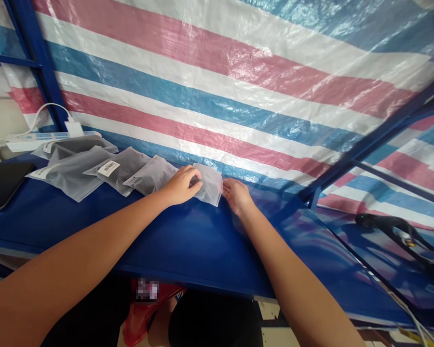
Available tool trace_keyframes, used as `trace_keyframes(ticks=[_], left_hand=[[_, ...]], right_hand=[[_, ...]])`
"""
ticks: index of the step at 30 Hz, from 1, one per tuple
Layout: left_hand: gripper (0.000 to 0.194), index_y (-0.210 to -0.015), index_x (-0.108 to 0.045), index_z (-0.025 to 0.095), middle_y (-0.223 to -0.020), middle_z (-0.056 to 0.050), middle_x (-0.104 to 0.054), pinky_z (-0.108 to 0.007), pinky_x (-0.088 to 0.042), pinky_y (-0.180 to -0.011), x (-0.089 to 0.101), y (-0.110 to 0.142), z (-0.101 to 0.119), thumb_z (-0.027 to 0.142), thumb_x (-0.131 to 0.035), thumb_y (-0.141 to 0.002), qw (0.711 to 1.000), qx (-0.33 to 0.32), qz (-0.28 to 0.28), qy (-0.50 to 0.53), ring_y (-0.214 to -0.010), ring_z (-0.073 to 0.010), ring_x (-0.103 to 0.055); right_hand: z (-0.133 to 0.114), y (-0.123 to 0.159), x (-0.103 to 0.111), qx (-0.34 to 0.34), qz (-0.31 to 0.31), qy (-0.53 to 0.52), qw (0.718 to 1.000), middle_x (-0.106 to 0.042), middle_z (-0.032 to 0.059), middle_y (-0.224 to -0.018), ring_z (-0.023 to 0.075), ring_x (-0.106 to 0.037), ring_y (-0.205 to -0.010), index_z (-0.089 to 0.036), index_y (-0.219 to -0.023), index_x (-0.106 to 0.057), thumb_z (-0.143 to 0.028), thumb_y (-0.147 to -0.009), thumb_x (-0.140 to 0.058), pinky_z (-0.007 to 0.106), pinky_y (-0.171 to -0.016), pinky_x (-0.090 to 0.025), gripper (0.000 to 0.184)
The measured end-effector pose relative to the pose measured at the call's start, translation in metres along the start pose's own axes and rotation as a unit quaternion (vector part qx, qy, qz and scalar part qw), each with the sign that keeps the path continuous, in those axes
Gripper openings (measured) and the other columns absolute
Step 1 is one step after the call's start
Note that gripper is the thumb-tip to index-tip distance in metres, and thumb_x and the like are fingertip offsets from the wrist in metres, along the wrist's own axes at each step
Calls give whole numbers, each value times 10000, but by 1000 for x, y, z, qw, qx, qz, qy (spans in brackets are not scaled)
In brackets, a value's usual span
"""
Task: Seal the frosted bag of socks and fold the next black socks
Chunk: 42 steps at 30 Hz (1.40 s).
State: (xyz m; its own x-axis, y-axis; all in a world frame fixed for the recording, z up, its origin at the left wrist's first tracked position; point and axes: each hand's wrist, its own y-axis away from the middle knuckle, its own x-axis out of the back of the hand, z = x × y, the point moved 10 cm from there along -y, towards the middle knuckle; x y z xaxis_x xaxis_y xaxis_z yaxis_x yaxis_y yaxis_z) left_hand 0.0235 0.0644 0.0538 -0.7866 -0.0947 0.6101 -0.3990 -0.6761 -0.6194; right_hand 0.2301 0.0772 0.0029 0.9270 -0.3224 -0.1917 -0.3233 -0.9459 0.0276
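A row of frosted zip bags with dark contents lies across the blue table. My left hand [183, 185] rests over the left part of the rightmost bag [210, 185], its thumb and forefinger apart in a curve. At that bag's right edge is my right hand [236, 195], with fingers slightly bent against or just beside the edge. Left of my left hand lies another frosted bag [150, 176]. Beyond it is a bag [128, 166] with a white barcode label [108, 168]. The undersides of my fingers are partly hidden.
Larger frosted bags [72, 176] overlap at the left, near a power strip [50, 138] with a white charger [73, 128]. A black flat device [5, 185] lies at the left edge. Striped sheeting [202, 96] hangs behind the blue table [195, 241]. Black gear [398, 231] lies right.
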Motion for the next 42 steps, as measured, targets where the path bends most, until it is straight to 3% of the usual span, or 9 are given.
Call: trace_keyframes(ticks=[6,10,14,24,28,30,34,37,42], left_hand=[[159,-1064,-571,226,-1176,-67,-592,-418,-455,-1017,1,1,-3,321,-512,-952,1000,25,10,-5,-1163,-248,-537],[303,-1242,-517,228,-1338,-102,-562,-470,-436,-1050,-4,4,-31,375,-430,-991,989,145,-1,15,-1248,-283,-529],[332,-1270,-526,250,-1238,-76,-647,-447,-493,-962,-15,9,-52,402,-424,-993,969,230,-36,83,-1132,-276,-613],[290,-1211,-630,240,-1293,-58,-643,-382,-479,-1030,-18,2,-30,294,-495,-960,952,155,-5,264,-1203,-231,-595],[357,-1293,-564,258,-1306,-69,-631,-353,-510,-946,-22,6,-30,346,-536,-947,944,187,-13,272,-1193,-236,-602],[365,-1265,-551,252,-1181,-69,-675,-345,-529,-832,-25,10,-35,438,-522,-952,946,230,-32,226,-1036,-234,-660],[308,-873,-580,211,-764,-24,-631,-316,-475,-636,-30,11,-31,463,-434,-972,962,225,-90,125,-690,-195,-622],[275,-753,-540,213,-702,-12,-580,-308,-447,-610,-19,6,-29,384,-454,-950,975,195,-57,90,-675,-191,-592],[195,-840,-589,218,-741,-24,-620,-305,-495,-636,-2,8,-55,353,-484,-933,961,254,2,107,-711,-199,-623]], right_hand=[[12,12,-32,-36,-150,38,987,-746,82,-863,204,-733,-798,-147,-878,-693,-75,-766,-676,312,-763,-639,134],[11,15,-39,18,-166,96,981,-752,52,-971,202,-724,-787,-184,-973,-715,-209,-701,-832,320,-727,-633,297],[12,21,-41,-5,-174,97,980,-743,72,-1055,228,-724,-845,-207,-1125,-683,-306,-677,-880,345,-738,-626,500],[3,36,-56,-13,-250,44,967,-711,62,-1192,273,-686,-1052,-276,-1297,-608,-494,-776,-787,392,-863,-597,593],[5,31,-53,-12,-229,27,973,-707,65,-1190,279,-686,-1026,-265,-1275,-613,-431,-712,-838,399,-850,-601,629],[4,27,-48,6,-203,30,979,-714,66,-1166,283,-688,-1007,-257,-1249,-629,-396,-676,-856,394,-833,-607,632],[1,24,-44,12,-178,40,983,-733,53,-1091,273,-700,-957,-256,-1207,-649,-347,-661,-846,376,-802,-613,588],[2,25,-43,-23,-191,63,979,-745,41,-1014,244,-712,-892,-259,-1160,-664,-301,-680,-823,327,-737,-613,507],[8,18,-18,-118,-165,104,974,-725,41,-766,179,-669,-611,-210,-975,-681,-330,-784,-679,252,-493,-552,225]])
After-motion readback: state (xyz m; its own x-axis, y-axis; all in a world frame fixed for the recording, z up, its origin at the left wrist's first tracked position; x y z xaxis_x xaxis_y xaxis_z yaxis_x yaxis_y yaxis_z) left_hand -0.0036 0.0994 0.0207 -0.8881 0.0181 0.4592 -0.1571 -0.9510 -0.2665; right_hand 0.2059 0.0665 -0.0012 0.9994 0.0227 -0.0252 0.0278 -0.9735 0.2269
